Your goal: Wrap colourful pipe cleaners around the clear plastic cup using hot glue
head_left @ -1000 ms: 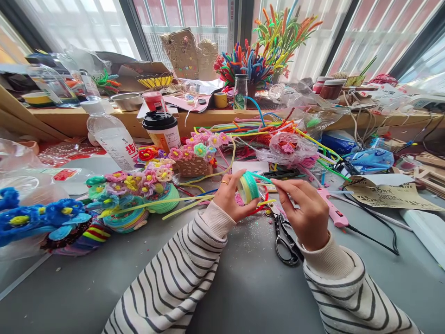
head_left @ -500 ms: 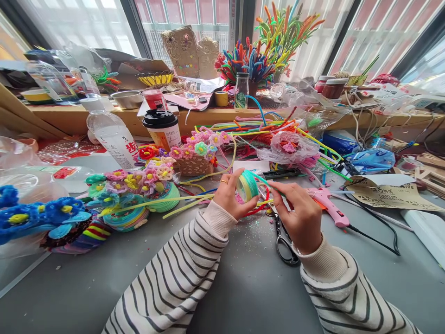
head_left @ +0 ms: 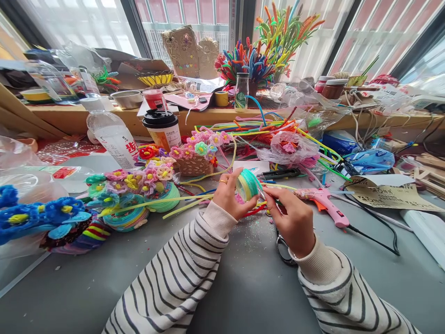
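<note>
My left hand [head_left: 230, 195] is closed around a small round cup-like form [head_left: 251, 183], wrapped in turquoise and pale yellow pipe cleaner and tilted with its pale end toward the left. Close against its right side, my right hand [head_left: 291, 219] pinches the turquoise pipe cleaner [head_left: 260, 189]; most of the strand is hidden by the fingers. Black-handled scissors [head_left: 285, 250] lie partly under the right hand. To the right rests a pink glue gun [head_left: 330, 208] with its nozzle toward my hands. Glitter specks [head_left: 245, 235] dot the table below.
Pipe-cleaner flowers [head_left: 139, 178] in wrapped pots crowd the left. Behind them stand a water bottle [head_left: 114, 139] and a black-lidded paper cup [head_left: 162, 127]. Loose pipe cleaners [head_left: 229, 127] pile up at the back. A black cable [head_left: 375, 242] runs from the glue gun.
My right hand has moved left, closer to the wrapped form, and the turquoise strand once stretched between them now lies against it. My left hand has stayed put.
</note>
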A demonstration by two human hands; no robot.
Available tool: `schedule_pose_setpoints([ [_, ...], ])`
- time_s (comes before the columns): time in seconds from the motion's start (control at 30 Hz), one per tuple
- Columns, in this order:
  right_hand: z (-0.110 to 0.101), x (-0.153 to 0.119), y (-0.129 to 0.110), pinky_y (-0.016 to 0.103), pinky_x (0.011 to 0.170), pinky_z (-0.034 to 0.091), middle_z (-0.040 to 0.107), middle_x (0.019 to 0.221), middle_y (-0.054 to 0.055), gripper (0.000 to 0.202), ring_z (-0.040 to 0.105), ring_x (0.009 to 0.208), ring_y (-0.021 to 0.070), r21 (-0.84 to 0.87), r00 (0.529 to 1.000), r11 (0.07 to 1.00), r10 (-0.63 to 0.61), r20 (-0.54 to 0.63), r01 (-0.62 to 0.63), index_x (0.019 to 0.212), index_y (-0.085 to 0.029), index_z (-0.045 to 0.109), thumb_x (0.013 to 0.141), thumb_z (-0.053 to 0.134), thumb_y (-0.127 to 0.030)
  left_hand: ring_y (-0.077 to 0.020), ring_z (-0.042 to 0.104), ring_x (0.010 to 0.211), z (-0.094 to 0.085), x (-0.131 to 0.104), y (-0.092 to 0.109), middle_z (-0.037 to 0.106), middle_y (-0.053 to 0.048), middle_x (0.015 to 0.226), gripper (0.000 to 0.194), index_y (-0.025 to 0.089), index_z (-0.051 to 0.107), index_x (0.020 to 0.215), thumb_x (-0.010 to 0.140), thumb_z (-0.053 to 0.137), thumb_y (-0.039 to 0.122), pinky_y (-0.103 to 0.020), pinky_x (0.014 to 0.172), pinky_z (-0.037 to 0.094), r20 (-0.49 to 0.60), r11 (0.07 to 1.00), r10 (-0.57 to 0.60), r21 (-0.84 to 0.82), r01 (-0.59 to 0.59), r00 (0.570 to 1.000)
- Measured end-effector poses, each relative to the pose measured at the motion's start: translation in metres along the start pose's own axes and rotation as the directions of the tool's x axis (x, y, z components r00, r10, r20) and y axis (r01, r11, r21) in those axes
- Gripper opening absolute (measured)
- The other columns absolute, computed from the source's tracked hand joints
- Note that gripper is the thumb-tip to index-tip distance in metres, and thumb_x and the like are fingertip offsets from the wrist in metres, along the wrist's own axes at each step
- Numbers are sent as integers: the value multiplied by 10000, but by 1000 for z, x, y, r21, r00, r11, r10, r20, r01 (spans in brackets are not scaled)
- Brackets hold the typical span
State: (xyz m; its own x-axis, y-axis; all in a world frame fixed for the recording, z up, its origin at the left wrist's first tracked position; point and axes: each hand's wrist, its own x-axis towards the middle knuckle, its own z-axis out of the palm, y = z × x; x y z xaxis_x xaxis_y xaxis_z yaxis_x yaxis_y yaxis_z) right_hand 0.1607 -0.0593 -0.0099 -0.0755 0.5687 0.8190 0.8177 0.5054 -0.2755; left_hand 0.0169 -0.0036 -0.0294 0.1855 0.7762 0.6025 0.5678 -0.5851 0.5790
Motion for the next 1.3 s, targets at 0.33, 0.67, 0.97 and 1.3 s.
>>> schedule_pose_setpoints([
  [0.33,-2,3,1,193,523,481,722,782,12,179,639,545,102,-46,999,998,39,4,-39,974,-184,615,816,532,-174,-196,552,856,3,-1,-7,488,-87,991,683,183,397,1232,644,638,432,-337,721,502,-54,996,72,64,-69,996],
  [0.67,1,2,4,224,646,520,722,847,47,205,678,718,147,-37,999,999,31,-41,-33,960,-188,643,830,487,-155,-191,560,832,3,-3,-4,498,-91,1000,688,183,398,1237,641,644,425,-343,724,509,-63,996,64,65,-60,996],
  [0.97,5,-3,4,239,668,539,721,854,70,209,682,739,166,17,1000,1000,-17,-7,17,955,-150,652,811,502,-124,-199,552,863,4,-3,-5,504,-91,998,684,179,399,1242,643,643,402,-339,737,510,-78,997,65,47,-61,995],
  [1.3,6,-5,4,232,662,528,722,851,58,204,677,716,147,27,998,998,-49,34,49,964,-151,637,810,508,-114,-203,550,866,3,-3,-5,497,-92,984,677,174,425,1223,637,647,428,-344,740,508,-78,998,51,31,-49,996],
])
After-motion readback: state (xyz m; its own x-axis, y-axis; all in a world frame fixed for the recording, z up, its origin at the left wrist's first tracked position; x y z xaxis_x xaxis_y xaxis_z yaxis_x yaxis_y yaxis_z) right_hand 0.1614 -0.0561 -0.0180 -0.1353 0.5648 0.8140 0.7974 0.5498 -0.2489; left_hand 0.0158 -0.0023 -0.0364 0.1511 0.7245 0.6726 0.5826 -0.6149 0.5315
